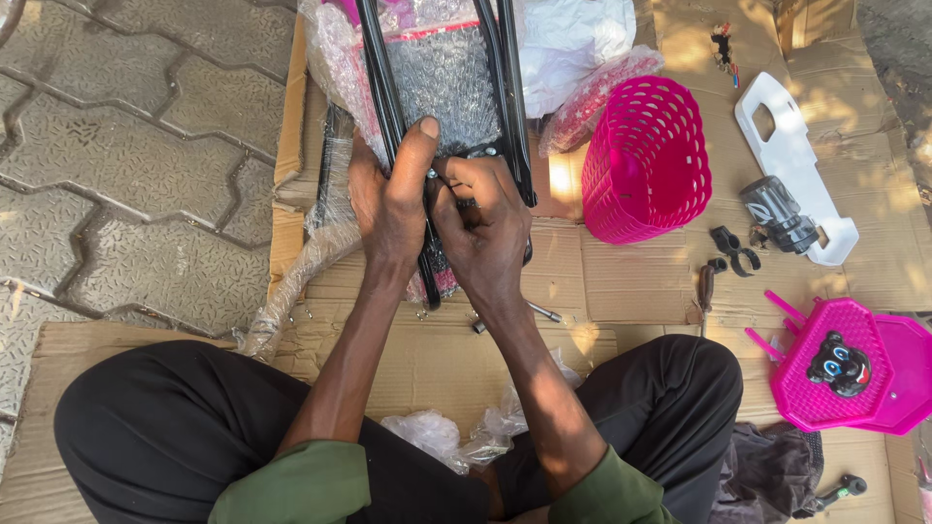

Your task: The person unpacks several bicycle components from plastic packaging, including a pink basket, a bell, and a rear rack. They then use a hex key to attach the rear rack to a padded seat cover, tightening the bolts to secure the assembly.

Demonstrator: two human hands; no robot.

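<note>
- Left hand [388, 209]: grip closed round a black frame tube [381, 87], thumb stretched up along it.
- Right hand [483, 228]: fingers curled tight on a small fitting at the frame's lower end, touching the left hand; the fitting itself is hidden.
- Frame: black, wrapped in bubble wrap [442, 73], lying on flattened cardboard [641, 281] just ahead of the crossed legs.
- Pink basket [646, 160]: right of the frame.
- White plastic panel [791, 155]: far right.
- Pink seat piece [845, 364]: near the right knee.
</note>
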